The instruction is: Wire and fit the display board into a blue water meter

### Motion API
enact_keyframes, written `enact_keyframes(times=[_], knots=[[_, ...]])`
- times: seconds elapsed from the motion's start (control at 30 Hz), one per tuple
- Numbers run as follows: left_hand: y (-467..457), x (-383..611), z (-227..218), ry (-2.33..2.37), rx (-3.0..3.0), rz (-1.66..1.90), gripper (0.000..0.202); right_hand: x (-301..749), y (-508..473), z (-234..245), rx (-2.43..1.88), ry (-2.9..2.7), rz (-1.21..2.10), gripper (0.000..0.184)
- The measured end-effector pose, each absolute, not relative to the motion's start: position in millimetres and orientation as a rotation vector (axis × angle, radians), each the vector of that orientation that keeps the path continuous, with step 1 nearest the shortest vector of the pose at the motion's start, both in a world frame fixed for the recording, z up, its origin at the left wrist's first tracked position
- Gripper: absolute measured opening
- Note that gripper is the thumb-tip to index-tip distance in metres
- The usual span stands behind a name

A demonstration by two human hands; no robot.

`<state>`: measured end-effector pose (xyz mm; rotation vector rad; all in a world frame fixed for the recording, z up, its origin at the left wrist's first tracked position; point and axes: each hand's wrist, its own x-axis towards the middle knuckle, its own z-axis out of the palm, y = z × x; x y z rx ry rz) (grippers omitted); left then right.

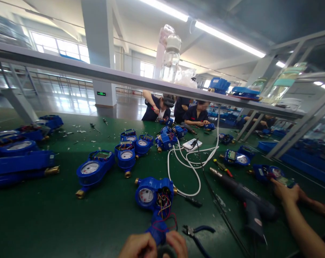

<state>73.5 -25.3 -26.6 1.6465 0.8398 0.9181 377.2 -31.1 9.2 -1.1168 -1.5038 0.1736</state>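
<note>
At the bottom edge my left hand (137, 246) and my right hand (177, 243) are both closed around a blue plastic cover part (157, 229). Red and coloured wires run from this part up to an open blue water meter (153, 194) lying on the green table (57, 218) just beyond my hands. Blue-handled pliers (196, 232) lie right of my right hand, close to it.
Several more blue water meters (95, 168) lie across the table, with a stack at the left (19, 157). A dark heat gun (245, 200), white cable (189, 163) and screwdriver (223, 167) lie to the right. A co-worker's hands (286, 193) hold a meter at right; other people sit at the far side.
</note>
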Motion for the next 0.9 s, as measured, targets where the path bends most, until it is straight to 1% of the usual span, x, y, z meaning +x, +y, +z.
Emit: enact_keyframes(times=[0.03, 0.1, 0.17, 0.2, 0.3, 0.37, 0.53, 0.63, 0.9], knots=[[-25, 71, -24, 0.882, 1.669, 0.902, 0.023, 344, -43, -11, -1.145, -1.508, 0.237, 0.021], [-24, 69, -16, 1.056, 1.765, 0.917, 0.018, 288, -64, -43, -1.267, -1.410, 0.364, 0.026], [-22, 69, -10, 1.141, 1.822, 0.944, 0.011, 257, -77, -58, -1.361, -1.281, 0.486, 0.032], [-20, 70, -8, 1.157, 1.834, 0.937, 0.015, 250, -79, -60, -1.390, -1.230, 0.541, 0.034], [-16, 73, -11, 1.177, 1.857, 0.862, 0.040, 251, -75, -59, -1.410, -1.112, 0.710, 0.044], [-15, 74, -15, 1.186, 1.900, 0.805, 0.048, 255, -71, -55, -1.404, -1.089, 0.798, 0.050], [-17, 75, -18, 1.221, 1.979, 0.765, 0.048, 251, -71, -46, -1.403, -1.232, 0.879, 0.056], [-17, 74, -16, 1.234, 1.956, 0.761, 0.046, 248, -74, -42, -1.366, -1.312, 0.863, 0.054], [-18, 74, -11, 1.196, 1.852, 0.844, 0.051, 249, -78, -39, -1.170, -1.550, 0.871, 0.049]])
